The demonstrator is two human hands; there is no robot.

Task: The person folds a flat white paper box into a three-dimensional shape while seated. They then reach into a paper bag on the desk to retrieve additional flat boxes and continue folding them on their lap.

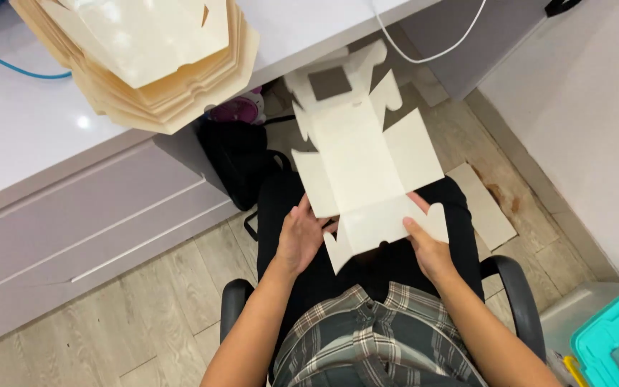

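- The flat box blank [363, 161], a die-cut sheet of cream card, is held over the person's lap, tilted away so its far end reaches toward the white desk [30, 122]. Held this way, its whole face with every flap lies open to the eye.
- The left hand [299, 236] grips the blank's near left edge, thumb on top and fingers curled beneath, pinching the card. This steadies the side where a narrow flap juts out.
- The right hand [428, 247] takes the near right corner, thumb laid flat along the bottom panel; the other fingers are under the sheet, so I cannot tell how they lie, though they probably press up from below.
- The card looks thin, stiff and matte, with crisp score lines, square side panels and notched tabs. At its far end is a grey square [329, 82], perhaps a window or a printed patch; the view is too small to say.
- Up and left of the blank, on the desk's corner, sits a stack of like blanks [148, 61], cream and tan edges fanned slightly and overhanging the edge, within easy reach.
- Just left of the blank, under the desk, a black bag [234, 161] rests on the floor with a pink item [238, 109] behind it.
- A white cable [431, 54] hangs beyond the blank's far end.
- Right of the blank a loose cardboard piece [485, 208] lies on pale wood flooring [145, 322].
- Far to the lower right of the blank stands a turquoise bin [614, 337].
- The chair's black armrest [517, 287] curves below the blank, beside the plaid shirt [367, 337].
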